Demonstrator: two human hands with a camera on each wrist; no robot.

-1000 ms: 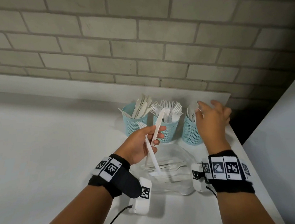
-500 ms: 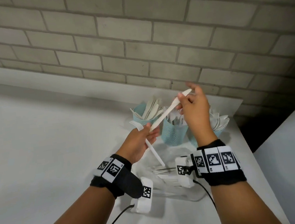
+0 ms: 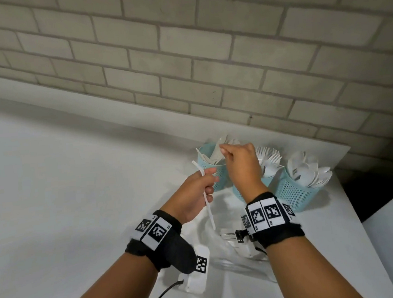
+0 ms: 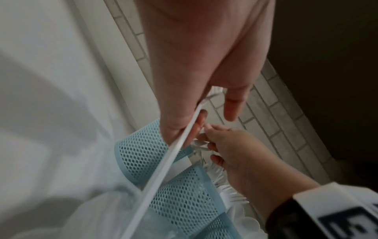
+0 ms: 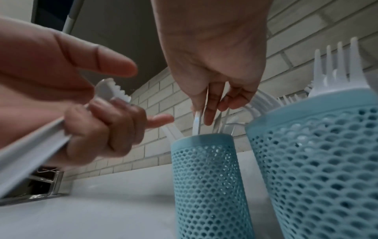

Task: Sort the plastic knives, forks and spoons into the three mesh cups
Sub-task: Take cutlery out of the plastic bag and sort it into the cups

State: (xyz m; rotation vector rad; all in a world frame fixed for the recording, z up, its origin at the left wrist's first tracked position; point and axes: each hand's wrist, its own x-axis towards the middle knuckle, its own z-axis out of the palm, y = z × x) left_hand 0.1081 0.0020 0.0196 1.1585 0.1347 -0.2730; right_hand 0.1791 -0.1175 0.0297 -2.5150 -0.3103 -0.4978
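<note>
I see a brick wall (image 3: 207,54) behind the white tabletop (image 3: 64,182), the largest things in view. On the tabletop near me lies a clear plastic bag (image 3: 227,252) with some cutlery inside, between my wrists. Beyond it three blue mesh cups stand in a row by the wall: the left cup (image 3: 212,171) holds knives, the middle cup (image 3: 241,192) holds forks (image 3: 269,159), and the right cup (image 3: 295,192) holds spoons (image 3: 307,170). My right hand (image 3: 241,166) is over the left cup, thumb and fingertips pinched on a white knife (image 5: 197,122) standing upright with its lower part inside that cup. My left hand (image 3: 194,193) hovers just beside the same cup, fingers curled round a second white knife (image 3: 205,195), its serrated blade poking up above the fingers and its handle angling down toward the bag.
</note>
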